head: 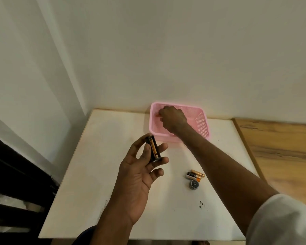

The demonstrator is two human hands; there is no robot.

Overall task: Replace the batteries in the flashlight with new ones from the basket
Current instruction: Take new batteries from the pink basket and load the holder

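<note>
My left hand (141,167) holds a black battery holder (153,149) upright above the white table, thumb and fingers curled round it; an orange battery shows in one of its slots. My right hand (172,119) reaches into the pink mesh basket (201,124) at the table's far edge, fingers curled down at the basket's left side, where a bit of an orange battery (157,115) shows at the fingertips. Whether they pinch it is hidden. Two or three loose batteries (195,175) lie on the table at right, with the round black flashlight cap (194,184) just in front of them.
The white table (99,174) stands against a white wall in a corner. A wooden surface (281,152) adjoins it on the right. Dark railing (16,174) runs at lower left. Small dark specks (201,205) mark the table near the front.
</note>
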